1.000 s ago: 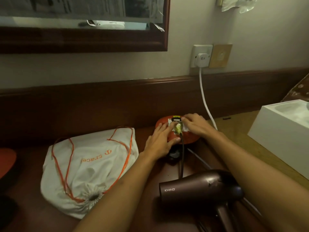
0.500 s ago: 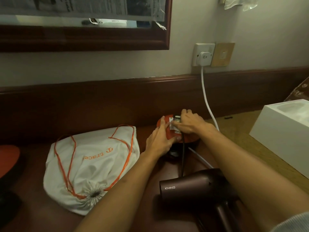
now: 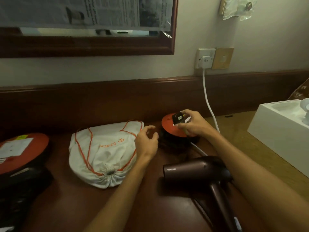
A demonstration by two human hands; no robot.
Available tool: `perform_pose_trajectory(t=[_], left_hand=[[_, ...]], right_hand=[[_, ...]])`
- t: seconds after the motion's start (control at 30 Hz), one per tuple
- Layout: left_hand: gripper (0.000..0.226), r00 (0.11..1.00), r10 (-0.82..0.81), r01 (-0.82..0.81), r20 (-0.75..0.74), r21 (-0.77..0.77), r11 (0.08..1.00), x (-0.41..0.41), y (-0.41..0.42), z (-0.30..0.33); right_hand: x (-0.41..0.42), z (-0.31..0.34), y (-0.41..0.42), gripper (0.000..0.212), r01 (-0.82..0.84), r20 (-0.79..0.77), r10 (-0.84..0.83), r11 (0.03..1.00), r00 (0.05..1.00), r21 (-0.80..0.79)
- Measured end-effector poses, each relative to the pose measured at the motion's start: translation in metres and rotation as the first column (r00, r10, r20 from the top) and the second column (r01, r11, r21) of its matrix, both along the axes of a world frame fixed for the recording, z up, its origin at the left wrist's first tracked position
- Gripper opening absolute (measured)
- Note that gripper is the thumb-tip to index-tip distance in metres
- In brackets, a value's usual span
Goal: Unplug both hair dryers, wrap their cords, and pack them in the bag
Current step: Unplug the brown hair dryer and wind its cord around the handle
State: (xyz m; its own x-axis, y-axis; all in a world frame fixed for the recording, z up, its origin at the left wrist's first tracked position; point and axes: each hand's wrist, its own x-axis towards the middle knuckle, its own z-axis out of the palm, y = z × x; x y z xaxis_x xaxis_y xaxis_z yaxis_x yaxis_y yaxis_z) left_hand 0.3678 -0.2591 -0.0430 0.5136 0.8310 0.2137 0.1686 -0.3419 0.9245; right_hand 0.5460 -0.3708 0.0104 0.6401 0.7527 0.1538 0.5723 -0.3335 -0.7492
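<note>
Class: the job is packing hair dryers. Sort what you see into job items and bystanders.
Job items: KHIND hair dryer; black plug pinched by right hand; white drawstring bag; orange extension reel.

Bystanders: white box; mirror frame; second orange reel.

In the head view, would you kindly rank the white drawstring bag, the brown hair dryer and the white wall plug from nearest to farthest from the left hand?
From the left hand:
1. White drawstring bag, directly beside the hand on its left, under its edge.
2. Brown hair dryer, lower right on the desk.
3. White wall plug, up on the wall socket, upper right.
</note>
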Motion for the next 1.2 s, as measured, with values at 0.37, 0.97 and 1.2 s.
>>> perform_pose_trajectory(t=[0.37,0.97,1.2], left_hand=[[0.036,0.912,-0.342,0.372,-0.228,0.107,0.922,-0.09,-0.071,-0.011],[0.033,0.968,-0.11,0.206,-0.226,0.461,0.863,-0.138,-0.088,-0.041],[0.042,0.891,-0.103,0.327,-0.443,0.468,0.821,-0.177,-0.088,0.001]], right_hand=[[-0.104,0.007,0.023,0.047,-0.176,0.185,0.33,0.808,0.926,-0.562],[-0.192,-0.058,-0.21,0.077,0.203,0.14,-0.156,0.871,0.978,-0.448],[-0.207,-0.007,-0.21,0.063,0.185,0.352,-0.07,0.935,0.933,-0.304]])
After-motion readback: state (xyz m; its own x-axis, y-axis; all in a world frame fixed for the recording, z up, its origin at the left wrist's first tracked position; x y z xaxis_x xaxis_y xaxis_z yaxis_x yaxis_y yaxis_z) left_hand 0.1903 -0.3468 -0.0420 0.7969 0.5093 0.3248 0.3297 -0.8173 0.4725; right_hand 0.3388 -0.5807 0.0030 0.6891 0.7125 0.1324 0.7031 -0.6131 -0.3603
